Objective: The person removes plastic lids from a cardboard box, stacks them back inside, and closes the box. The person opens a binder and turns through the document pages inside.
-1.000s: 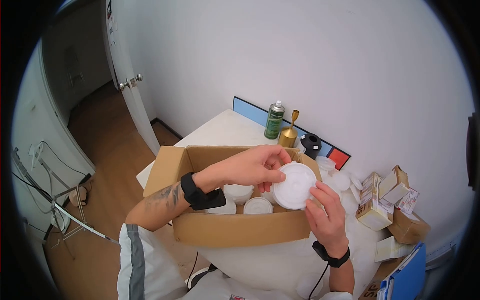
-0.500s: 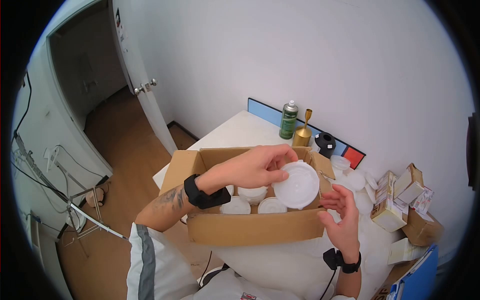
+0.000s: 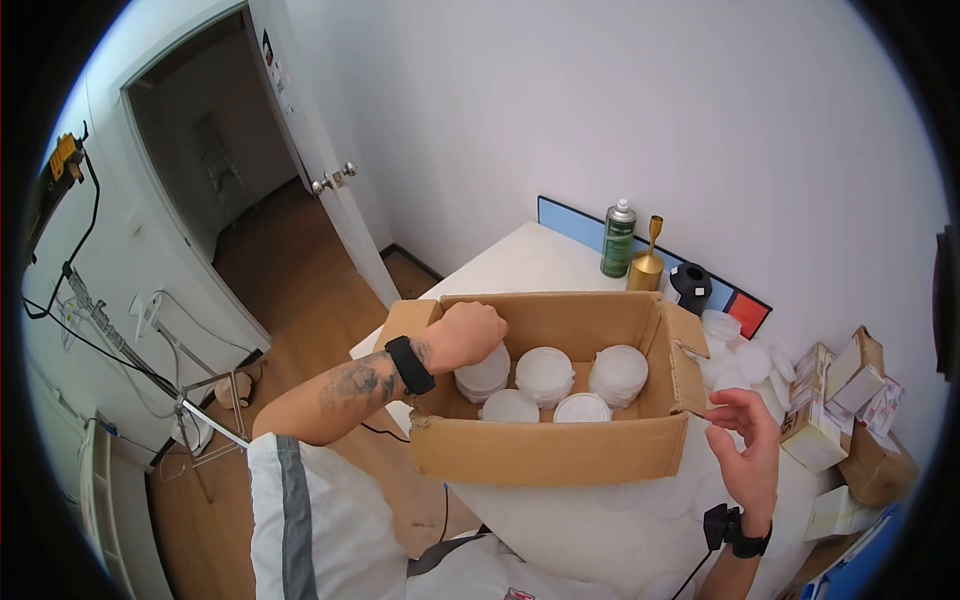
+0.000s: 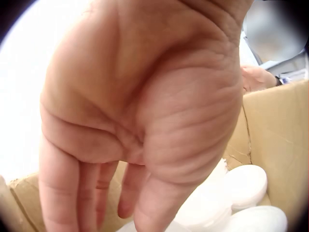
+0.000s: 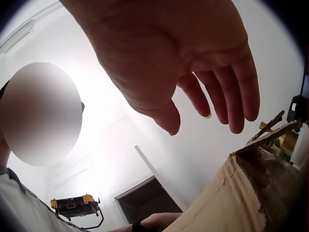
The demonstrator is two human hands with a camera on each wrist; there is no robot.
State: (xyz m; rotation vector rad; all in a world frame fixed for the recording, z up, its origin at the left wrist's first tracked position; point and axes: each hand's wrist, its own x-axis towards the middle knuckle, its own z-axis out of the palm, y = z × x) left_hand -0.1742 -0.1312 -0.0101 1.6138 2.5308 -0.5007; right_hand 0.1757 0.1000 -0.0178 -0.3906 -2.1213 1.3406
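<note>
My left hand [image 3: 468, 335] reaches down into the left end of an open cardboard box [image 3: 545, 455]. Its thumb and fingers point downward around a round white plastic lid [image 3: 485, 370], at the left-hand stack; the fingertips are mostly hidden in the head view. More white lids stand in the box in stacks, such as the middle stack [image 3: 545, 372] and the right stack [image 3: 619, 373]. Beside the box's right end, near the torn flap [image 3: 686, 350], my right hand [image 3: 748, 445] is raised, holding nothing, with fingers loosely bent and thumb apart in the right wrist view.
Behind the box stand a green spray can [image 3: 618, 240], a brass candlestick [image 3: 646, 265] and a black vase [image 3: 690, 288]. Loose white lids [image 3: 745, 365] and small cartons [image 3: 815, 430] lie to the right. A light stand [image 3: 185, 400] is on the floor at left.
My left hand has carried the white lid from the box's right side to its left end. The right hand has let go of the lid and drawn away to the right.
</note>
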